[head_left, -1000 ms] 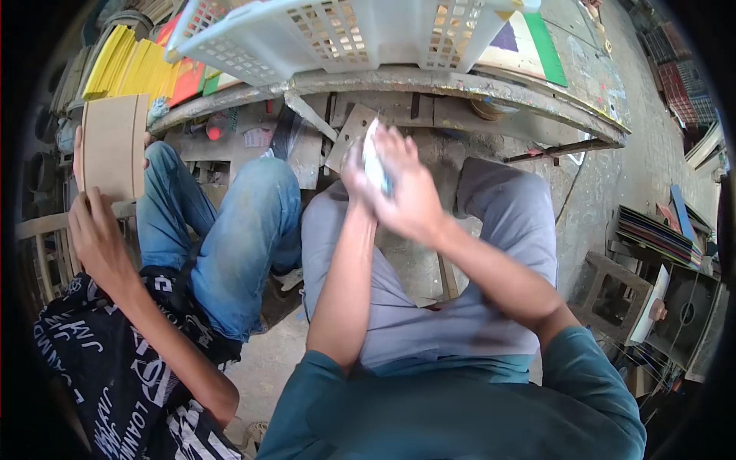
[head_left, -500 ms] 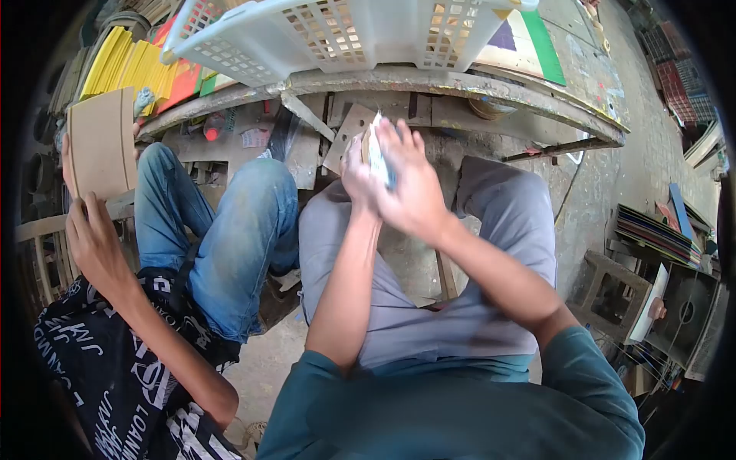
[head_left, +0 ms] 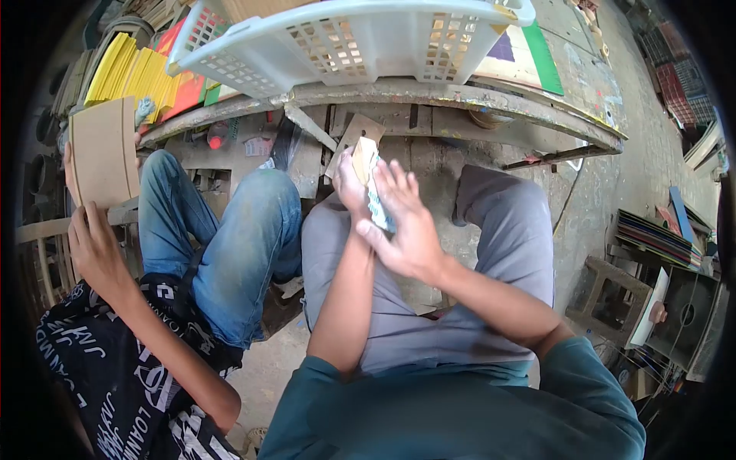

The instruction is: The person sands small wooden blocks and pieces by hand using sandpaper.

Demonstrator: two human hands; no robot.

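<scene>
Above my lap, a small tan block (head_left: 363, 159) stands tilted between my two hands. My left hand (head_left: 351, 188) is wrapped round its left side. Against the block's right side lies a white sheet with blue-green print (head_left: 376, 201). My right hand (head_left: 404, 222) presses on that sheet with its palm, the fingers stretched out and slightly apart. The block's lower part is hidden by my hands.
A white perforated basket (head_left: 383, 46) stands on the worn bench (head_left: 460, 96) ahead. At the left, a co-worker's hand (head_left: 93, 241) touches a brown board (head_left: 106, 153). Yellow strips (head_left: 138, 73) lie behind it. A wooden stool (head_left: 609, 299) is at the right.
Both hands have come slightly down in the view, and my right hand has slid down along the block. More of the tan block and the printed sheet now shows.
</scene>
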